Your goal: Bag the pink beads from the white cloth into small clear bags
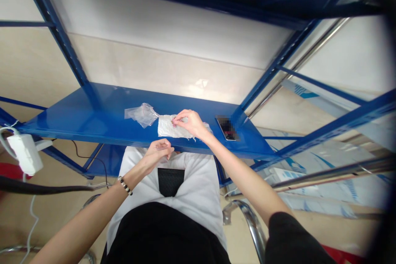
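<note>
My right hand (189,122) rests on a white cloth-like sheet (168,128) lying on the blue metal shelf (93,115), its fingertips pinching something small at the sheet's top edge. My left hand (159,150) hovers at the shelf's front edge just below the sheet, fingers curled together; whether it holds anything small is unclear. A beaded bracelet (125,185) sits on my left wrist. A crumpled clear plastic bag (142,114) lies on the shelf to the left of the sheet.
A dark phone (227,128) lies on the shelf to the right of my right hand. A white power adapter (24,153) with cables hangs at the left. Blue rack uprights stand left and right; a chrome chair frame (247,218) is below.
</note>
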`<state>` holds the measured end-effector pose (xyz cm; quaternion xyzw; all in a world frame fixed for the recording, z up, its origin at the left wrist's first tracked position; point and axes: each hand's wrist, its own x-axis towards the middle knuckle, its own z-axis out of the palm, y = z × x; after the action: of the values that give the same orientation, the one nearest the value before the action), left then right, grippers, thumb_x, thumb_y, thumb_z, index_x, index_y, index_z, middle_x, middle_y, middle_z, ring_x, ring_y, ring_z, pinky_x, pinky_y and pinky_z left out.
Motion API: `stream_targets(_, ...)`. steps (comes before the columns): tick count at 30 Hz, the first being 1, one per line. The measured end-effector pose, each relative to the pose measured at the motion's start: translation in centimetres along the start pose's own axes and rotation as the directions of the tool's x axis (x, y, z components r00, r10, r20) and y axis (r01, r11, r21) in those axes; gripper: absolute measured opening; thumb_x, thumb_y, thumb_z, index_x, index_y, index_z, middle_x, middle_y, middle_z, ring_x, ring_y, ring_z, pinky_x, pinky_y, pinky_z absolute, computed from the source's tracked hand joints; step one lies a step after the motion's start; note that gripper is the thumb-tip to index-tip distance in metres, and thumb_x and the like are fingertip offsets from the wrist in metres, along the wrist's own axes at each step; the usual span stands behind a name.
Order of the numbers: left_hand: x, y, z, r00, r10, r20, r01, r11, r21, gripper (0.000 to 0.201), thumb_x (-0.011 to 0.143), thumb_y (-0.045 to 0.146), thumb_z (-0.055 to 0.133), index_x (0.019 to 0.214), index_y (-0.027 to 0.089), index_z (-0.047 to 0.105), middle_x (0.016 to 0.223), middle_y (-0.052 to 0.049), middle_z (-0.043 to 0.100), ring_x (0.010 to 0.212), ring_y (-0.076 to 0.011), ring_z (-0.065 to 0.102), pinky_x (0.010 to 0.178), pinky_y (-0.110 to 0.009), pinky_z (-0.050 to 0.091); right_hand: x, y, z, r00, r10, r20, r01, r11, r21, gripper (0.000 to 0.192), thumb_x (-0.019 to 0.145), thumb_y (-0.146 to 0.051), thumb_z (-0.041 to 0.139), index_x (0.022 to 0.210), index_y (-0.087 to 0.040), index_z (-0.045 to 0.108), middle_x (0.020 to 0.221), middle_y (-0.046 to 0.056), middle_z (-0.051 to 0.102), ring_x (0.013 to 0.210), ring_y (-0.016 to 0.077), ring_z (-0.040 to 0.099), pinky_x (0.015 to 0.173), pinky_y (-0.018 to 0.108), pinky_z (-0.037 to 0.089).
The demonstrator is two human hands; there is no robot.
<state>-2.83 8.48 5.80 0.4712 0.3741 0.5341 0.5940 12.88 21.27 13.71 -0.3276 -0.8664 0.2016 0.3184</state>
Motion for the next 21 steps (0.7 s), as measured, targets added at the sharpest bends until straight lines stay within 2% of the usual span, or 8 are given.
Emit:
stream_targets(4,0.0,-0.3,-0.1,1.0,-0.014,0.011,0.014,0.999,0.038,0.027,0.076,0.033,0.074,0.069,0.016,0.054,0.054,0.002,0.057,0.05,-0.0092,0.05,0.053,-0.022,0.038,1.0,4.1,-0.3,0.989,0.126,-0.081,-0.141,0.968,-0.206,0.009,0.078,-0.017,0.069,0.076,-0.02,0.077,0.084,0.004,0.073,0.08,0.0188,0.065,0.076,0.028,0.047)
stream_targets(8,0.2,-0.6,-0.2,1.0,-0.019,0.01,0.018,0.998,0.061,0.028,0.075,0.034,0.074,0.069,0.016,0.054,0.054,0.002,0.056,0.049,-0.0087,0.049,0.054,-0.022,0.038,1.2,6.2,0.4,0.979,0.199,-0.049,-0.204,0.921,-0.333,0.007,0.078,-0.021,0.071,0.077,-0.021,0.077,0.083,0.004,0.074,0.082,0.0199,0.064,0.077,0.028,0.045)
stream_targets(12,0.3,-0.9,-0.3,1.0,-0.01,0.005,0.01,0.996,0.093,0.027,0.076,0.034,0.073,0.069,0.016,0.054,0.054,0.002,0.057,0.049,-0.0087,0.049,0.054,-0.022,0.039,0.9,6.7,1.6,0.985,0.168,-0.02,-0.162,0.898,-0.409,0.006,0.079,-0.024,0.071,0.078,-0.023,0.077,0.089,0.004,0.073,0.089,0.0217,0.062,0.081,0.029,0.043)
stream_targets(17,0.2,-1.0,-0.3,1.0,-0.01,0.005,0.009,0.996,0.093,0.027,0.076,0.034,0.073,0.07,0.016,0.054,0.054,0.002,0.057,0.049,-0.0084,0.049,0.053,-0.021,0.039,0.7,6.2,2.5,0.99,0.138,0.042,-0.108,0.902,-0.417,0.007,0.08,-0.022,0.07,0.077,-0.022,0.076,0.09,0.006,0.072,0.088,0.0221,0.059,0.085,0.031,0.041)
stream_targets(21,0.3,-0.9,-0.4,1.0,-0.014,0.013,0.012,0.995,0.101,0.028,0.077,0.034,0.072,0.069,0.016,0.053,0.053,0.002,0.057,0.049,-0.0084,0.049,0.053,-0.022,0.039,0.8,5.4,2.0,0.993,0.114,-0.004,-0.106,0.909,-0.403,0.01,0.08,-0.019,0.07,0.072,-0.021,0.075,0.089,0.008,0.07,0.087,0.0226,0.056,0.084,0.034,0.04)
